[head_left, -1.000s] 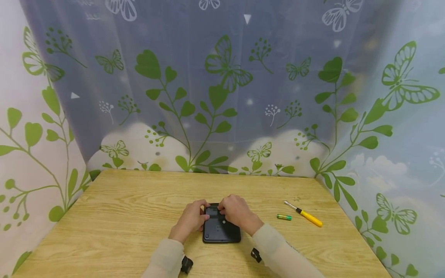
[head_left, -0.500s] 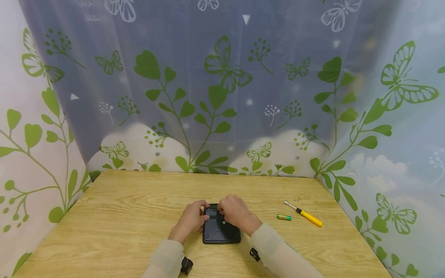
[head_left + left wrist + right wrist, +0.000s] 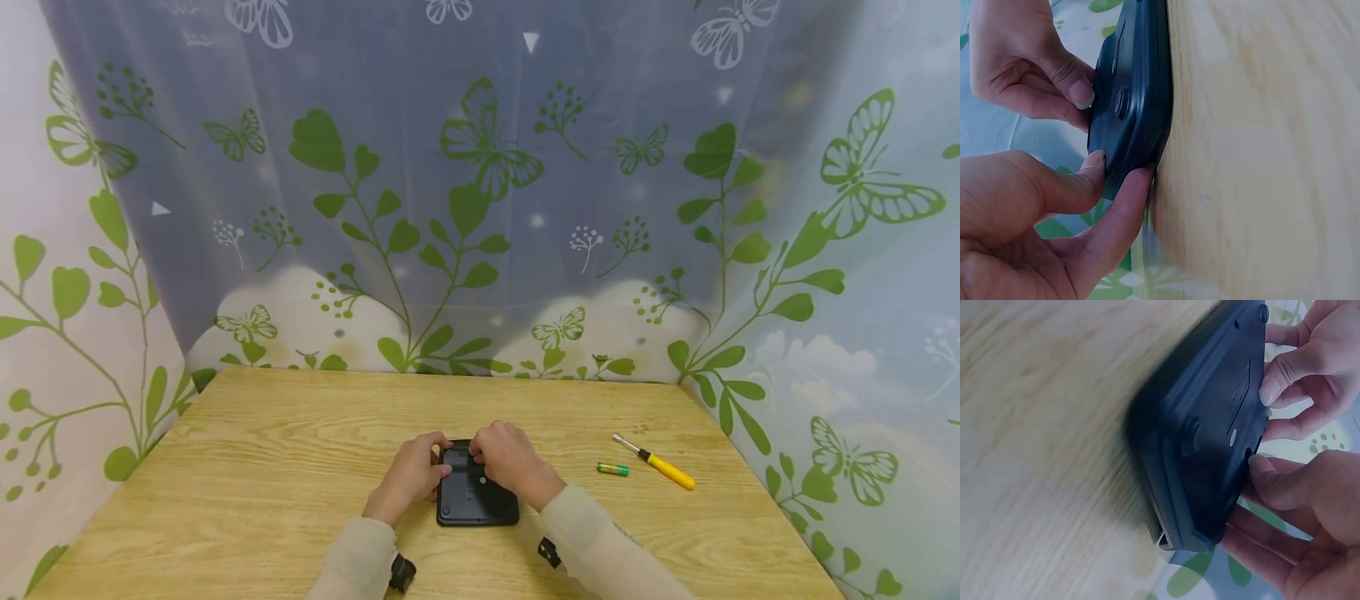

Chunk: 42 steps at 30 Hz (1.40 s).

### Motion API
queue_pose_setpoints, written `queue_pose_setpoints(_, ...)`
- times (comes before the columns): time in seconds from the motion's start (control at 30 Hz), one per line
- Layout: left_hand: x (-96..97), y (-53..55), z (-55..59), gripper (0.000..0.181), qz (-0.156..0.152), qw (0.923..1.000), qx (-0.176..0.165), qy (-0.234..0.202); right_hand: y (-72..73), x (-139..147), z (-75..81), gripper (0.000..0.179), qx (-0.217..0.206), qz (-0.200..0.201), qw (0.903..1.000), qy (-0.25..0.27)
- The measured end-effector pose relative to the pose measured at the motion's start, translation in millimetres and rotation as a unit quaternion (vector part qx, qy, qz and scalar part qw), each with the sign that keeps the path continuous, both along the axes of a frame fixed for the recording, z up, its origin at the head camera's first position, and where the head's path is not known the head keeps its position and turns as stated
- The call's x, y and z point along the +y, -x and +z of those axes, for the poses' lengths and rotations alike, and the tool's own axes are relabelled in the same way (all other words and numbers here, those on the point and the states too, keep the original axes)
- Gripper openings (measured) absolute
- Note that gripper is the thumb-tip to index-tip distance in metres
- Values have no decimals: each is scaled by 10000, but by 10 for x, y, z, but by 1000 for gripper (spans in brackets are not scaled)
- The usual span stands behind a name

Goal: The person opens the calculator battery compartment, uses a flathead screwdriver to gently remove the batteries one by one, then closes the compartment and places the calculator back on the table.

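Note:
A black calculator (image 3: pixel 480 504) lies face down on the table, its back with round feet turned up. My left hand (image 3: pixel 408 473) grips its left side. In the left wrist view the thumb of that left hand (image 3: pixel 1029 212) is on the back and a finger is at the lower edge. My right hand (image 3: pixel 513 458) bends over the far part of the calculator. The right wrist view has the right hand's (image 3: pixel 1310 512) thumb on the back near a small dark hole, with fingers at the edge. What lies under the right fingertips is hidden.
A small green battery (image 3: pixel 612 469) lies to the right of the calculator. Beyond it lies a screwdriver (image 3: pixel 660 465) with a yellow handle, its tip pointing away to the left. A patterned curtain (image 3: pixel 480 250) hangs behind the wooden table (image 3: pixel 285 467).
Both hands stay in place on the calculator. The right hand has shifted only very slightly, and the battery and screwdriver have not moved.

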State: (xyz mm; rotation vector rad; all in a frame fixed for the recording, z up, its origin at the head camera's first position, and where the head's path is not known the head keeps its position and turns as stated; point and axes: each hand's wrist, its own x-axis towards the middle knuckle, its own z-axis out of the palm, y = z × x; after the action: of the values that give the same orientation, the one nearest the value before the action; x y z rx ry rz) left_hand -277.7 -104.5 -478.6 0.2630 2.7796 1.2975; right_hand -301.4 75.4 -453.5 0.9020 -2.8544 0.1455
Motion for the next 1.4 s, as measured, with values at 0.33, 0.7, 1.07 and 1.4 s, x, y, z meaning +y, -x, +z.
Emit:
queue_pose_setpoints(0.33, 24, -9, -2, 29, -61, 9999, 21, -79, 38, 21, -57, 30, 328, -148, 9993, -33)
queue_pose_setpoints(0.7, 4, 10, -5, 27, -4, 10000, -29, -70, 17, 5, -15, 29, 38, -103, 9998, -177)
queue_pose_setpoints(1.07, 1, 11, -28, 30, -19, 9997, -147, -200, 31, 99, 32, 26, -484, 210, 9983, 234)
queue_pose_setpoints(1.4, -11, -16, 26, 37, -22, 9995, -235, -211, -13, 291, 168, 22, -876, 290, 9906, 1013)
